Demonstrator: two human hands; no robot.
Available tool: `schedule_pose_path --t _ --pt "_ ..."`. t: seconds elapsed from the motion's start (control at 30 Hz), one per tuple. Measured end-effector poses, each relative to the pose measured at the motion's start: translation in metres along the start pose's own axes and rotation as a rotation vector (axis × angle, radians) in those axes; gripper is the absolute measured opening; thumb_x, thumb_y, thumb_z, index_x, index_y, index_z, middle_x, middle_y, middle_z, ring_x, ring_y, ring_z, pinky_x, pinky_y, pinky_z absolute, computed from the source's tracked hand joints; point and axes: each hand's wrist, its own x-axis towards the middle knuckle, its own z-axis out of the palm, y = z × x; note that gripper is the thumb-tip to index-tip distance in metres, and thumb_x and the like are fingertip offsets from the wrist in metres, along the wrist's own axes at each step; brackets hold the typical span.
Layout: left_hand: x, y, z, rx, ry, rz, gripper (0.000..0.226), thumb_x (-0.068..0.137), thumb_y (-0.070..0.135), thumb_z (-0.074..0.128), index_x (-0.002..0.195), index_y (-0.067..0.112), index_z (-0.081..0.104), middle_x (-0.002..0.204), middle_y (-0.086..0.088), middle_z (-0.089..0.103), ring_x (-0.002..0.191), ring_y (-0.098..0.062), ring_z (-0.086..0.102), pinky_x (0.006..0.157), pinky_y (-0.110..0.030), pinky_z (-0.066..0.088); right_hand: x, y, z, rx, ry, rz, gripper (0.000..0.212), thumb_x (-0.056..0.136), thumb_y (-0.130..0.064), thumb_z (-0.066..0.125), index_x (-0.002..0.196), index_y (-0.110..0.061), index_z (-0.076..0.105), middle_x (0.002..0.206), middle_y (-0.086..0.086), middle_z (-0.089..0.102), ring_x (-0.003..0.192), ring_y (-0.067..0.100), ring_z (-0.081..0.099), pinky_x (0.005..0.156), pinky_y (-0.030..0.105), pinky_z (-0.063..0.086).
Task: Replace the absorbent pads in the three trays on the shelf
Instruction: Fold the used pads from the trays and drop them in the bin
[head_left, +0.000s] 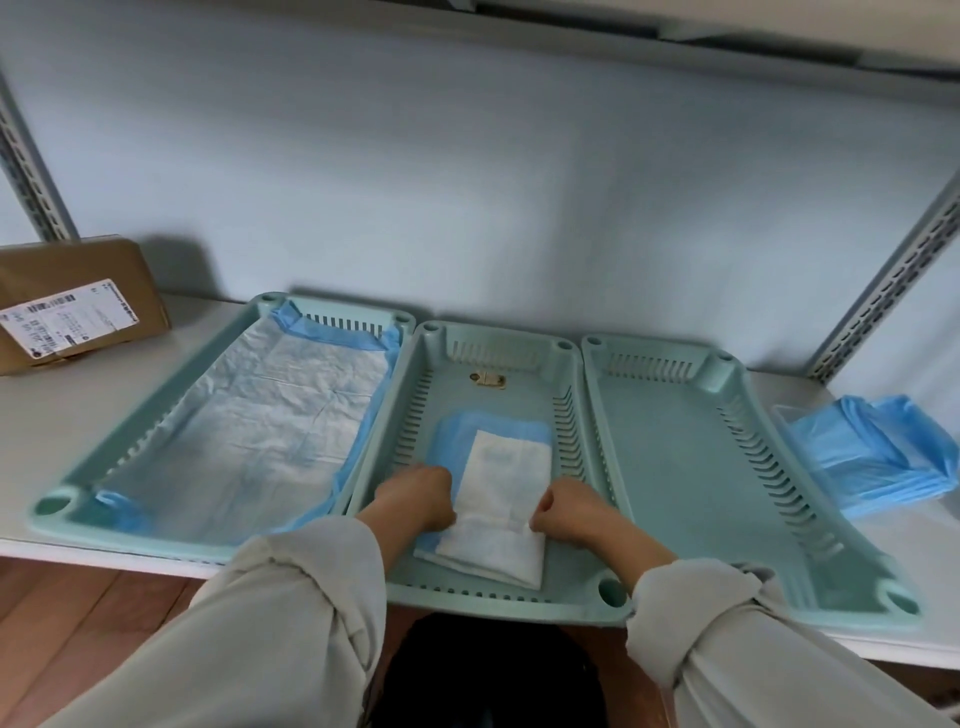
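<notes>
Folded absorbent pad lying in the near half of the middle tray, on a white shelf. The left hand pinches the pad's left edge and the right hand its right edge, fingers of both curled onto the sheet. The pad appears light, thin and limp, a white quilted face on a blue plastic backing; it is judged likely to sag, crease and slide on the smooth tray floor, so the side edges or corners are the sensible holds for opening it out. Its long axis runs from 6 o'clock to 12 o'clock, along the tray's length, with the far end tilted slightly toward 1 o'clock. At 9 o'clock the left tray already carries a spread pad; at 3 o'clock the right tray is bare, with spare blue pads beyond it.
</notes>
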Motion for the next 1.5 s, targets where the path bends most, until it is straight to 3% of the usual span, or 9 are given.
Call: schedule_pose_path --t 0.1,0.27,0.37,0.53,0.87,1.03,1.2,1.33,1.5 --pt "-0.002 0.0 0.002 0.047 0.225 0.156 0.038 0.093 0.015 0.051 0.13 0.023 0.05 0.144 -0.004 0.035 0.134 -0.024 0.034 0.106 -0.037 0.038 -0.003 0.002 -0.001 -0.032 0.08 -0.035 0.036 0.089 -0.009 0.05 0.123 -0.017 0.058 0.13 0.006 0.055 0.117 0.023 0.055 0.099 0.034 0.046" --pt "-0.004 0.009 0.013 0.146 -0.16 0.385 0.078 0.083 0.045 0.065 0.148 0.025 0.027 0.154 -0.002 0.022 0.141 -0.024 0.025 0.117 -0.039 0.025 -0.014 -0.003 0.005 -0.235 -0.16 -0.21 0.067 0.088 -0.008 0.055 0.148 -0.023 0.029 0.157 0.002 0.018 0.142 0.023 0.028 0.116 0.034 0.025" --pt "-0.006 0.01 0.015 0.277 -0.146 0.405 0.089 0.076 0.045 0.072 0.148 0.023 0.024 0.151 -0.004 0.026 0.137 -0.026 0.029 0.113 -0.041 0.031 -0.019 0.0 0.002 -0.32 -0.204 -0.246 0.076 0.086 -0.015 0.063 0.15 -0.022 0.022 0.159 0.004 0.011 0.144 0.024 0.023 0.117 0.036 0.024" --pt "-0.009 0.01 0.019 0.4 -0.073 0.458 0.076 0.081 0.03 0.068 0.146 0.019 0.028 0.144 -0.007 0.034 0.13 -0.027 0.037 0.106 -0.038 0.038 -0.02 0.012 0.019 -0.474 -0.132 -0.31 0.083 0.087 -0.024 0.06 0.153 -0.024 0.009 0.161 0.001 0.002 0.148 0.018 0.009 0.12 0.038 0.018" --pt "-0.012 0.019 0.027 0.447 0.062 0.433 0.049 0.088 0.009 0.055 0.133 0.015 0.038 0.129 -0.011 0.044 0.118 -0.03 0.047 0.092 -0.042 0.046 -0.022 0.012 0.014 -0.414 -0.061 -0.328 0.062 0.093 -0.016 0.049 0.149 -0.027 0.025 0.158 -0.002 0.017 0.143 0.022 0.024 0.116 0.038 0.025" --pt "-0.002 0.017 -0.003 0.047 0.037 0.308 0.028 0.089 0.015 0.048 0.115 0.015 0.058 0.12 -0.009 0.06 0.108 -0.025 0.056 0.082 -0.029 0.041 -0.015 0.017 0.014 -0.283 -0.065 -0.323 0.061 0.084 -0.013 0.057 0.14 -0.028 0.038 0.148 -0.004 0.036 0.135 0.022 0.036 0.109 0.038 0.035" --pt "0.001 0.005 -0.022 -0.356 -0.047 0.291 0.018 0.092 0.02 0.051 0.108 0.016 0.058 0.114 -0.007 0.06 0.094 -0.017 0.053 0.073 -0.023 0.039 -0.01 0.017 0.008 -0.023 0.112 -0.282 0.019 0.094 -0.02 0.044 0.106 -0.019 0.059 0.111 0.004 0.062 0.103 0.023 0.058 0.082 0.032 0.046" --pt "0.001 -0.02 -0.027 -0.721 -0.264 0.243 0.048 0.08 0.032 0.073 0.122 0.021 0.053 0.117 0.0 0.061 0.108 -0.018 0.059 0.093 -0.032 0.05 0.002 0.019 -0.003 0.225 0.156 -0.188 0.023 0.094 -0.012 0.043 0.107 -0.012 0.061 0.11 0.011 0.065 0.101 0.025 0.061 0.074 0.025 0.039" --pt "0.025 -0.013 -0.019 -0.761 0.079 0.031 0.03 0.092 0.022 0.058 0.117 0.005 0.055 0.113 -0.009 0.06 0.106 -0.024 0.058 0.089 -0.031 0.046 0.029 0.015 -0.005 0.284 0.168 -0.061 0.02 0.096 -0.023 0.047 0.106 -0.011 0.059 0.1 0.007 0.062 0.091 0.023 0.057 0.075 0.028 0.042"
